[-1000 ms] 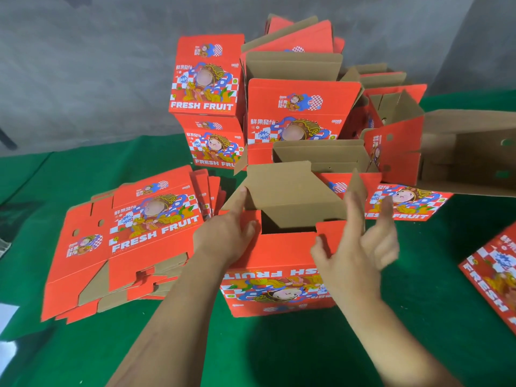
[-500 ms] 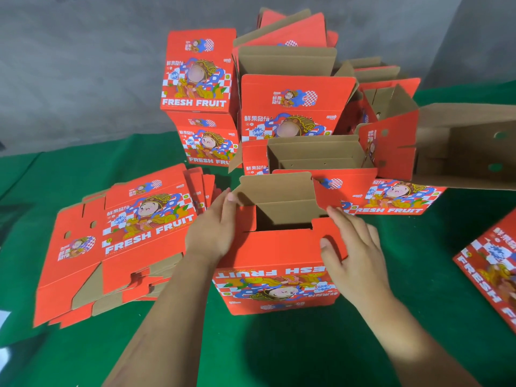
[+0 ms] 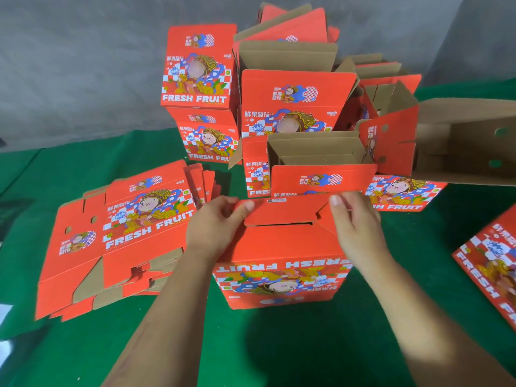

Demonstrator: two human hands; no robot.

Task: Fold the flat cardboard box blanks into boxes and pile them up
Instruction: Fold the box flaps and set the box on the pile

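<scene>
Left hand: the left hand (image 3: 216,224) rests on the top left of the box being folded (image 3: 282,263), its fingers curled over the left edge and the thumb pressing flat on the top flap (image 3: 282,212); the forearm runs in from the lower left.
Right hand: the right hand (image 3: 353,222) is at the box's top right corner, fingers bent down behind the side flap; its fingertips are blurred, so whether it grips the flap or only pushes it cannot be told.
Box being folded: it stands on the green desk (image 3: 293,344) in the middle foreground, print upside down toward the camera, with a dark slit open under the top flap.
Flat blanks: a stack of flat blanks (image 3: 120,236) lies on the desk just left of the box; the lower sheets show only as edges.
Folded boxes: a pile of folded boxes (image 3: 290,107) rises behind the hands, several half hidden by those in front.
Right edge: an open box on its side (image 3: 469,146) and one more red blank (image 3: 491,263) are both cut off by the frame.
</scene>
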